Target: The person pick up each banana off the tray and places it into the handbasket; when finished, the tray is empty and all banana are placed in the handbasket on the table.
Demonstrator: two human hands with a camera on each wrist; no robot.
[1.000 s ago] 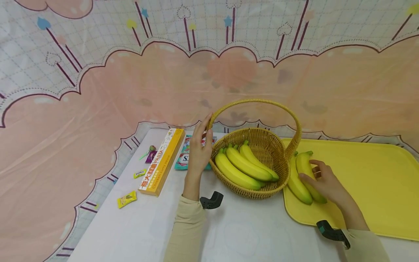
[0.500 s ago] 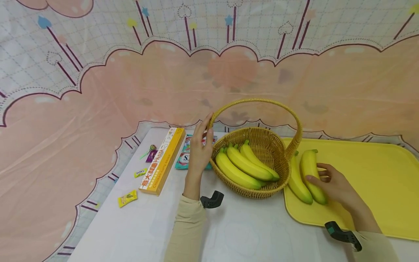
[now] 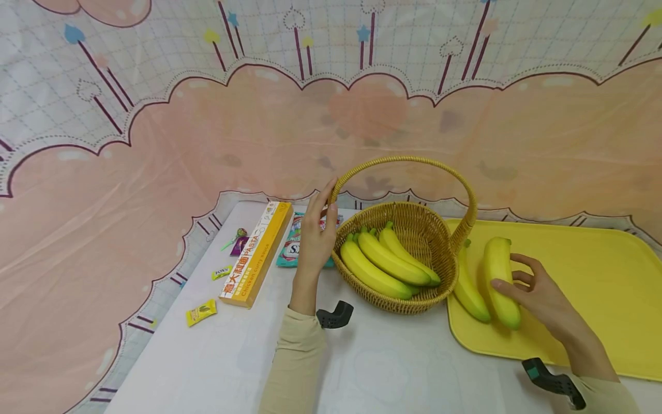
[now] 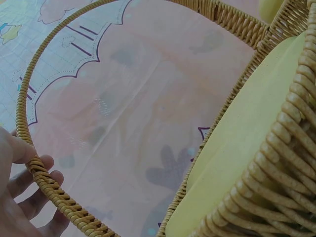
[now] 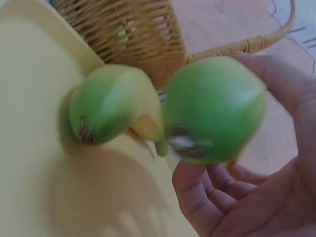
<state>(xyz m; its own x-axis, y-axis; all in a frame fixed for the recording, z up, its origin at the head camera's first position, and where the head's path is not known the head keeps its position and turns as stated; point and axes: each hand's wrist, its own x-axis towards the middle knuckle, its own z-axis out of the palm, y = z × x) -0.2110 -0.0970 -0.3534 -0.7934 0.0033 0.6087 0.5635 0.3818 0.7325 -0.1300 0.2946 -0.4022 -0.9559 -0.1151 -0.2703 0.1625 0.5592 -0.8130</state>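
Observation:
My left hand [image 3: 316,233] grips the left side of the arched handle of a wicker basket [image 3: 395,307]; in the left wrist view the thumb and fingers wrap the handle [image 4: 52,190]. Several bananas [image 3: 393,261] lie in the basket's left half. With thumb on one side and fingers on the other, my right hand [image 3: 540,290] holds a banana [image 3: 499,282] over the yellow tray [image 3: 584,287]. A second banana [image 3: 469,287] lies on the tray beside the basket. The right wrist view shows the held banana's green tip [image 5: 215,111] close to the camera.
Left of the basket are a pasta box [image 3: 256,259] and a teal packet [image 3: 289,247], partly behind my left hand. Farther left lie a lollipop [image 3: 241,233], a purple wrapper [image 3: 238,247] and small yellow sweets [image 3: 201,313]. A patterned cloth [image 3: 258,132] hangs behind the table.
My right hand has taken hold of the right banana and moved it to the right, apart from the one beside it. The left hand has stayed on the basket handle.

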